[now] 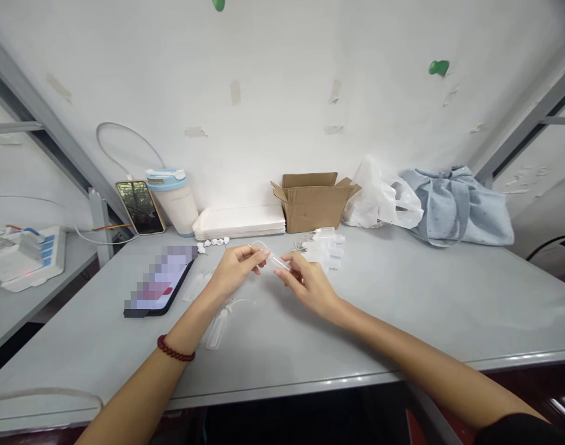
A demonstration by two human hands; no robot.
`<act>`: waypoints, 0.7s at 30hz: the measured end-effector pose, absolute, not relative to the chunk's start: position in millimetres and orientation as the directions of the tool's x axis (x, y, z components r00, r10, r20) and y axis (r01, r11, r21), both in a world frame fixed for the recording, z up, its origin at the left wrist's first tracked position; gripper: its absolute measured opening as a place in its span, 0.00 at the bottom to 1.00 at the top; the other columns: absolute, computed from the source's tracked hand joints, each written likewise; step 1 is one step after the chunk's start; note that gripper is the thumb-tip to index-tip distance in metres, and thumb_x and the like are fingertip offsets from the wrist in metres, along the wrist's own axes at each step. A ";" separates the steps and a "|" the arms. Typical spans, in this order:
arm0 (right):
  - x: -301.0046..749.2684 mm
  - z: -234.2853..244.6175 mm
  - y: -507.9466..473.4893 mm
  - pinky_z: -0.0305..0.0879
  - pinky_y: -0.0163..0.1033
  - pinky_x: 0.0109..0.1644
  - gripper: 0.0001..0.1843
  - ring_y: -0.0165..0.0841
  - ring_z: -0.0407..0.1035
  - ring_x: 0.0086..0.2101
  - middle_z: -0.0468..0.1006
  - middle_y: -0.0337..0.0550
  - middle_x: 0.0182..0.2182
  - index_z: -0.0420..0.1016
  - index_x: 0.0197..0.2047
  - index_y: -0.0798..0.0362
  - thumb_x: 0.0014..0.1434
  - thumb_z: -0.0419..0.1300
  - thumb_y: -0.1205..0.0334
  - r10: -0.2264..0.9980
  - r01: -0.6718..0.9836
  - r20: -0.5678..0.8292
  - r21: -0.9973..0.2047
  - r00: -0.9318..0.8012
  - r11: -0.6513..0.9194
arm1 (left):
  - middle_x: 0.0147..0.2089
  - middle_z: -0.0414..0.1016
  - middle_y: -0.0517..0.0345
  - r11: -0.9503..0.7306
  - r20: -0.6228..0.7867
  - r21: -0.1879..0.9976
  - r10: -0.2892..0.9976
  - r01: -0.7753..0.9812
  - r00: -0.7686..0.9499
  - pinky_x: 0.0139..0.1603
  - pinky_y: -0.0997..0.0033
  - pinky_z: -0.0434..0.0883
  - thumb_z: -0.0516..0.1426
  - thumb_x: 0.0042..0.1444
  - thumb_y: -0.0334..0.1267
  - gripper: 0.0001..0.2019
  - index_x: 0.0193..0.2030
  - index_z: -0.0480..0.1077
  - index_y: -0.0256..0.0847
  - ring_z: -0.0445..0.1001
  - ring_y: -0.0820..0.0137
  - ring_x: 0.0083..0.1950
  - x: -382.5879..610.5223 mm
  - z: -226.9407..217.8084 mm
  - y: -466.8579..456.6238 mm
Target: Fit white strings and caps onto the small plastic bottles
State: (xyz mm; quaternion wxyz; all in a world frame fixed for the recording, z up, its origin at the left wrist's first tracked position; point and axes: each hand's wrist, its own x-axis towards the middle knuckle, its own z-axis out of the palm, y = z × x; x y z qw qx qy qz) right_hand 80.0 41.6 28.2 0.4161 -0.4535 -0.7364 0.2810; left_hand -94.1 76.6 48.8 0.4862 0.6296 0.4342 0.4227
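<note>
Above the middle of the grey table, a small clear plastic tube (277, 262) is held between my two hands, tilted. My left hand (238, 266) pinches its upper left end, where a thin white loop sticks up. My right hand (310, 281) grips the other end between thumb and fingers. Below my left forearm lies a similar clear tube (216, 330) with a white thin tail, and more clear pieces (198, 285) are partly hidden behind that arm. A pile of clear tubes (326, 247) lies just beyond my right hand.
Small white pieces (212, 243) lie near a phone (164, 284) at left. Along the wall stand another phone (141, 207), a cup (174, 201), stacked white trays (240, 221), an open cardboard box (314, 204), a plastic bag (379, 198) and a blue cloth bag (463, 207).
</note>
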 end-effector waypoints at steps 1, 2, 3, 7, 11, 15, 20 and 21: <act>80.1 29.2 41.2 0.54 0.32 0.26 0.09 0.27 0.59 0.20 0.66 0.33 0.19 0.65 0.40 0.54 0.60 0.53 0.57 0.903 0.431 0.356 -0.794 -0.241 0.428 | 0.26 0.68 0.61 -0.175 0.132 0.974 0.953 0.141 0.272 0.34 0.73 0.65 0.59 0.51 0.46 0.14 0.24 0.70 0.37 0.66 0.73 0.30 -93.9 49.3 76.1; 80.2 30.2 40.8 0.54 0.32 0.26 0.09 0.27 0.59 0.20 0.66 0.33 0.20 0.66 0.39 0.54 0.60 0.52 0.57 0.905 0.427 0.350 -0.799 -0.240 0.423 | 0.26 0.68 0.61 -0.204 0.158 0.968 0.947 0.145 0.279 0.35 0.73 0.65 0.59 0.52 0.45 0.14 0.24 0.70 0.37 0.66 0.73 0.30 -93.8 49.9 75.7; 80.4 31.3 40.5 0.54 0.33 0.27 0.10 0.27 0.59 0.21 0.65 0.33 0.20 0.67 0.38 0.54 0.61 0.52 0.56 0.909 0.420 0.340 -0.808 -0.240 0.414 | 0.26 0.68 0.61 -0.233 0.184 0.961 0.940 0.147 0.286 0.36 0.73 0.65 0.58 0.52 0.45 0.13 0.24 0.70 0.37 0.66 0.73 0.30 -93.7 50.6 75.3; 81.4 34.8 41.3 0.53 0.33 0.28 0.16 0.27 0.57 0.22 0.63 0.34 0.20 0.65 0.28 0.54 0.62 0.50 0.53 0.926 0.347 0.270 -0.869 -0.264 0.352 | 0.28 0.69 0.60 -0.303 0.249 0.942 0.917 0.141 0.311 0.38 0.74 0.65 0.58 0.53 0.42 0.10 0.26 0.71 0.37 0.66 0.73 0.32 -94.2 52.5 74.8; 82.5 36.6 44.7 0.52 0.33 0.25 0.19 0.25 0.52 0.20 0.57 0.32 0.18 0.66 0.27 0.55 0.60 0.51 0.49 0.937 0.045 0.087 -0.993 -0.338 0.109 | 0.32 0.70 0.59 -0.316 0.261 0.941 0.903 0.118 0.341 0.40 0.73 0.66 0.58 0.53 0.41 0.09 0.28 0.71 0.37 0.67 0.72 0.34 -95.7 52.7 74.7; 84.1 38.0 48.1 0.47 0.31 0.22 0.18 0.22 0.44 0.17 0.50 0.28 0.17 0.68 0.31 0.57 0.58 0.54 0.48 0.864 -0.245 -0.102 -0.937 -0.493 -0.250 | 0.33 0.69 0.59 -0.342 0.286 0.935 0.884 0.095 0.371 0.41 0.73 0.65 0.57 0.54 0.41 0.09 0.29 0.71 0.37 0.66 0.72 0.35 -96.4 53.1 74.2; 83.8 38.1 47.5 0.48 0.32 0.22 0.19 0.23 0.46 0.17 0.52 0.29 0.16 0.69 0.31 0.57 0.59 0.53 0.47 0.881 -0.224 -0.088 -0.951 -0.465 -0.214 | 0.32 0.69 0.59 -0.298 0.259 0.952 0.906 0.070 0.334 0.40 0.73 0.65 0.58 0.53 0.41 0.09 0.29 0.72 0.37 0.66 0.72 0.35 -95.1 52.8 72.8; 83.3 37.9 46.7 0.50 0.32 0.22 0.20 0.23 0.47 0.17 0.54 0.30 0.16 0.69 0.30 0.56 0.59 0.52 0.47 0.900 -0.177 -0.056 -0.973 -0.432 -0.145 | 0.32 0.70 0.59 -0.282 0.247 0.957 0.914 0.064 0.321 0.41 0.73 0.65 0.58 0.53 0.41 0.09 0.29 0.72 0.38 0.66 0.72 0.35 -94.7 52.7 72.7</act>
